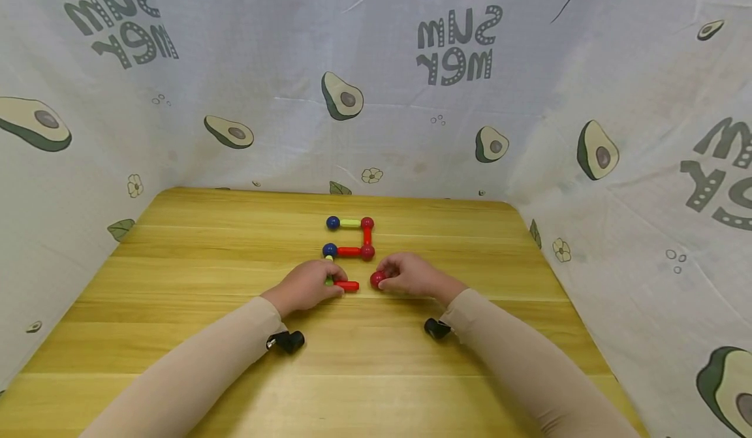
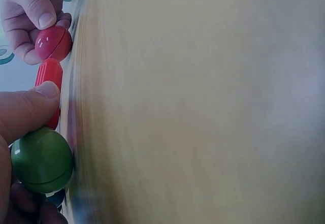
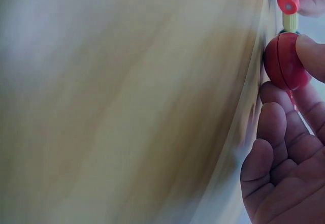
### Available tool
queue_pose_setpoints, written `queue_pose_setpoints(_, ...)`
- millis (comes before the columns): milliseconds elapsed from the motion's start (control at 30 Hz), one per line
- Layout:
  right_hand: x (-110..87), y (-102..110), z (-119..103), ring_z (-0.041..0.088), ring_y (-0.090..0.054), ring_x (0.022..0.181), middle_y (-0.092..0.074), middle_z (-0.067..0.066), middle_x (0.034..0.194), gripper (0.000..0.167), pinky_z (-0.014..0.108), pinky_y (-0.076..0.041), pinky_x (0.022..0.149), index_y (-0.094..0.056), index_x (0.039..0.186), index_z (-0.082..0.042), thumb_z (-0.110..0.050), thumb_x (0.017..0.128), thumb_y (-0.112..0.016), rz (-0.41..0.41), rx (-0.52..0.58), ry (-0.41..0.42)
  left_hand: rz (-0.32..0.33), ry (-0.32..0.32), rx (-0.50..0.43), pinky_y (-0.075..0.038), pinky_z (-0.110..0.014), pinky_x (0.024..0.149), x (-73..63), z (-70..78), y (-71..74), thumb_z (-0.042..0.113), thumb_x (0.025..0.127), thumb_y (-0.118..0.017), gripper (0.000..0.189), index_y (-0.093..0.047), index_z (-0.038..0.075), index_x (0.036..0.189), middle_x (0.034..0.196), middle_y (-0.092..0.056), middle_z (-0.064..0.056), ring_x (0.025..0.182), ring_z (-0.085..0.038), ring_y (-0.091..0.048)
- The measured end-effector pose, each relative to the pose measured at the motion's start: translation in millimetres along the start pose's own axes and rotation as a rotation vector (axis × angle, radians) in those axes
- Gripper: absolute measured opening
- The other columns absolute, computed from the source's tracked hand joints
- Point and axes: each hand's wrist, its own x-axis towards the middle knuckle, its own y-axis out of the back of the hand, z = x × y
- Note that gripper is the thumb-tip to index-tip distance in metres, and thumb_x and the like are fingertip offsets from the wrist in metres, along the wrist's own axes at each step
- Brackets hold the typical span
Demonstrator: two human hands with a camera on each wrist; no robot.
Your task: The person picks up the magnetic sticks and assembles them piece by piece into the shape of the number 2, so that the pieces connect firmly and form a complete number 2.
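Observation:
My left hand (image 1: 307, 286) pinches a red rod (image 1: 351, 286), its thumb lying along the rod in the left wrist view. At the near end of that rod is a green ball (image 2: 43, 159), partly covered by the fingers in the head view. A red ball (image 1: 376, 281) is pinched between thumb and fingers of my right hand (image 1: 413, 275), just right of the rod's free end. Beyond the hands, a blue ball (image 1: 329, 250) joins a yellow-green rod running toward the green ball and a red rod (image 1: 349, 251) leading to another red ball (image 1: 367, 252).
The chain continues away through an upright-running red rod (image 1: 367, 236), a far red ball (image 1: 367, 222) and a yellow-green rod (image 1: 350, 223) to a second blue ball (image 1: 333, 222). All lie on a wooden table (image 1: 176, 275), with an avocado-print cloth (image 1: 405, 138) behind and beside it.

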Motion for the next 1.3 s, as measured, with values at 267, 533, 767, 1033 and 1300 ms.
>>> queue_pose_setpoints(267,4.6,-5.7,-5.2,0.015,-0.063,0.091,-0.072,-0.003,0.098,0.019,0.031,-0.055,0.087,-0.073,0.111,-0.015,-0.020,0.094,-0.081,-0.013,0.012,0.020,-0.013,0.016,-0.007,-0.053,-0.042,0.103,0.4,2.4,2.0,0.027,0.096,-0.079,0.016,-0.077,0.023,0.112,0.107,-0.073,0.009,0.100,-0.014,-0.063)
queue_pose_setpoints(533,5.3,-10.3,-9.6,0.015,-0.064,0.093,-0.072,-0.002,0.099,0.017,0.033,-0.056,0.090,-0.074,0.110,-0.015,-0.016,0.094,-0.080,-0.017,0.017,0.027,0.001,0.003,0.001,-0.053,-0.043,0.102,-0.3,3.3,1.9,0.027,0.096,-0.079,0.014,-0.077,0.023,0.110,0.106,-0.073,0.009,0.099,-0.014,-0.063)
queue_pose_setpoints(767,5.3,-13.4,-12.6,0.016,-0.064,0.093,-0.072,-0.002,0.099,0.018,0.032,-0.057,0.089,-0.073,0.111,-0.016,-0.015,0.094,-0.080,-0.032,0.040,0.035,0.014,-0.022,0.019,-0.053,-0.043,0.101,-0.7,2.5,1.1,0.026,0.096,-0.080,0.015,-0.077,0.022,0.110,0.106,-0.073,0.006,0.101,-0.016,-0.064)
queue_pose_setpoints(1033,5.3,-14.0,-12.4,0.016,-0.064,0.094,-0.072,-0.001,0.100,0.019,0.034,-0.058,0.092,-0.073,0.112,-0.014,-0.013,0.094,-0.080,-0.042,0.054,0.047,0.019,-0.021,0.020,-0.053,-0.042,0.100,1.3,1.6,0.6,0.028,0.096,-0.080,0.014,-0.076,0.023,0.109,0.106,-0.072,0.007,0.100,-0.014,-0.063)
queue_pose_setpoints(1300,6.6,-14.6,-11.4,0.018,-0.062,0.093,-0.071,-0.001,0.100,0.019,0.032,-0.057,0.090,-0.073,0.112,-0.016,-0.015,0.095,-0.080,-0.042,0.064,0.020,0.035,-0.016,0.023,-0.053,-0.043,0.104,0.0,2.1,0.7,0.028,0.096,-0.080,0.017,-0.078,0.021,0.111,0.111,-0.074,0.005,0.107,-0.018,-0.066)
